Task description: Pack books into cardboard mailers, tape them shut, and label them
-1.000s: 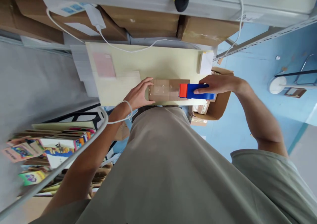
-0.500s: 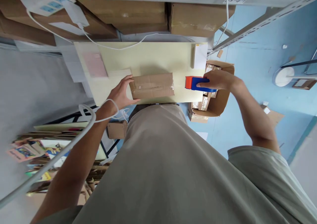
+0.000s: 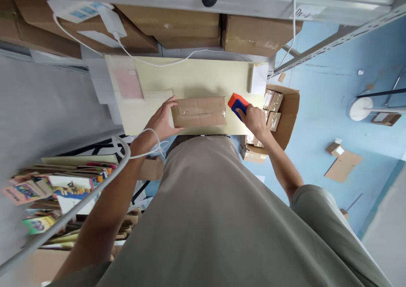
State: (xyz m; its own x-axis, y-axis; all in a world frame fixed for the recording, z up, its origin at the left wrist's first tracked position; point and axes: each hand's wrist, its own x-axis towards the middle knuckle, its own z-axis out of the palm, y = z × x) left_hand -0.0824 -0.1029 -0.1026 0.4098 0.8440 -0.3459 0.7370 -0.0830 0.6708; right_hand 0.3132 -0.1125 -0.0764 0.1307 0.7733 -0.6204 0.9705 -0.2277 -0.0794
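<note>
A long brown cardboard box [image 3: 199,112] lies flat on the pale yellow tabletop [image 3: 196,75], with shiny clear tape along its top and at its right end. My left hand [image 3: 162,118] grips the box's left end, thumb at the near corner and fingers at the far one. My right hand [image 3: 254,118] is closed around a blue handheld tool with an orange head [image 3: 238,104], whose exact kind I cannot make out. The tool is tilted, its orange head just right of the box's right end and apart from it.
On the table lie a white box [image 3: 259,78] and a pink sheet [image 3: 128,84]. An open carton [image 3: 289,113] of small taped boxes stands off the right edge. Behind are large cartons [image 3: 171,25] under a shelf beam and a white cable [image 3: 177,63]. A grey tube [image 3: 95,189] crosses my left arm.
My right hand has moved left with the blue and orange tool, bringing it near the box's right end and tilting it. My left hand still holds the box, and the view has shifted slightly.
</note>
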